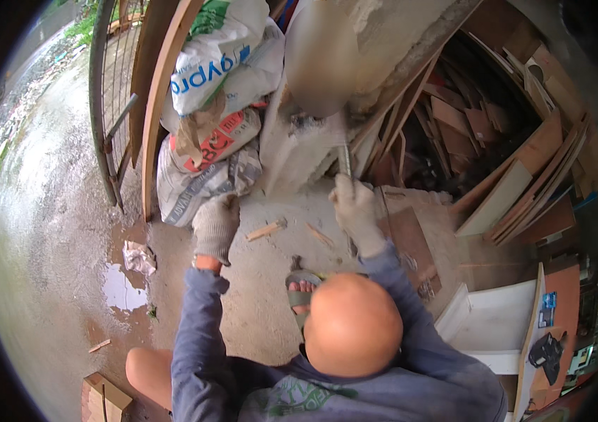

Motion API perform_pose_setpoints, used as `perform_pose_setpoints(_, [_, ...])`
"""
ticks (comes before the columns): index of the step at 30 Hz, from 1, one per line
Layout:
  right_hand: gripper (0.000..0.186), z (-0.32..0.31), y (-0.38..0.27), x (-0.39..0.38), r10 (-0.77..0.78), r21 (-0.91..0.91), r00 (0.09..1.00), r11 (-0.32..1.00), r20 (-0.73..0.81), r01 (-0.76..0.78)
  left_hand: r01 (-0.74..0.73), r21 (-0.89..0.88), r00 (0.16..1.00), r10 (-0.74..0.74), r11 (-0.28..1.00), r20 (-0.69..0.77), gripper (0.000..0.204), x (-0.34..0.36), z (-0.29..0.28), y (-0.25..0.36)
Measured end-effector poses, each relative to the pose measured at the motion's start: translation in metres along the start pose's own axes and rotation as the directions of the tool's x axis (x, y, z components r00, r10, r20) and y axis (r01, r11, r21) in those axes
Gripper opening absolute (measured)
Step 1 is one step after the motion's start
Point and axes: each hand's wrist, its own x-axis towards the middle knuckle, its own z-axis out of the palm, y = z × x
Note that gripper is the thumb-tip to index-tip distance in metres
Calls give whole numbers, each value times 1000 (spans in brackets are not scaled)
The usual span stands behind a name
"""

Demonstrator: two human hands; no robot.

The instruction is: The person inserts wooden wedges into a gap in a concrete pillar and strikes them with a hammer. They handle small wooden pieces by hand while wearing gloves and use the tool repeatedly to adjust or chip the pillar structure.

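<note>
My left hand (216, 226), in a pale knitted work glove, is closed in a fist in front of the stacked sacks. What it holds, if anything, is hidden. My right hand (357, 214), gloved the same way, grips a long, thin grey tool (345, 160). The tool points up and away toward a rough concrete pillar (292, 151). Motion and a blurred patch hide the tool's far end, so I cannot tell its kind. Between my hands, wood scraps (266, 230) lie on the concrete floor (260, 281).
Stacked sacks (207, 172) lean by a wooden post and metal gate (105, 105) at left. Boards and wood offcuts (517, 190) fill the right. A white open box (492, 320) lies at lower right. Crumpled paper (139, 257) and a puddle (123, 287) are at left.
</note>
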Motion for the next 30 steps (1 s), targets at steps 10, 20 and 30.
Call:
perform_pose_setpoints(10, [36, -6, 94, -61, -249, -136, 954, 952, 169, 273, -154, 15, 965, 154, 988, -214, 17, -3, -18, 52])
perform_pose_setpoints(20, [34, 14, 168, -116, 370, -19, 692, 889, 620, -458, -278, 46, 836, 265, 960, -480, 70, 115, -26, 153])
perform_pose_setpoints(30, [30, -10, 189, -89, 130, 56, 791, 978, 598, -203, -103, -303, 960, 14, 948, -281, 105, 136, -4, 171])
